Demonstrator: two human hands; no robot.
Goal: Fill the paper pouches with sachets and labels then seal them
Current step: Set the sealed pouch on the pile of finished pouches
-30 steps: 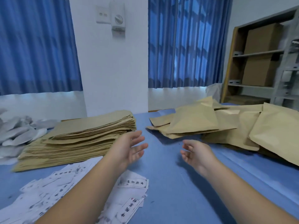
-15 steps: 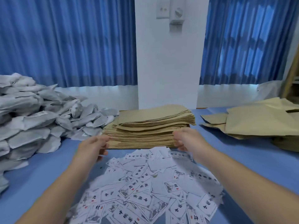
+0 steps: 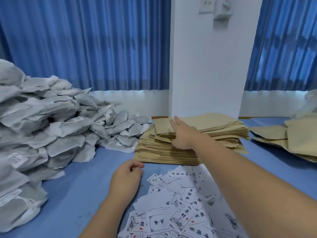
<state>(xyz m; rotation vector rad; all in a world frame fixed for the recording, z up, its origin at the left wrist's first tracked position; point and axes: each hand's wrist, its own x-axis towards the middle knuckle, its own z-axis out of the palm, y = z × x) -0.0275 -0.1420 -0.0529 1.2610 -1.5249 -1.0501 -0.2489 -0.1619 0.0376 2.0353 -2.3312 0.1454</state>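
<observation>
1. Right hand (image 3: 184, 134) is now flat on top of the stack of paper pouches (image 3: 202, 136), fingers spread over the upper sheets and thumb tucked at the near edge; half a second ago it only pinched the stack's front right corner
2. Left hand (image 3: 127, 179) has come off the stack and sits loosely curled, holding nothing, on the blue table (image 3: 82, 191) just beside the labels (image 3: 180, 208)
3. Labels lie scattered along the near edge, in front of the pouches
4. Sachets (image 3: 51, 134) are heaped on the table's left side, touching the stack
5. More pouches (image 3: 295, 140) lie loose at the right edge
</observation>
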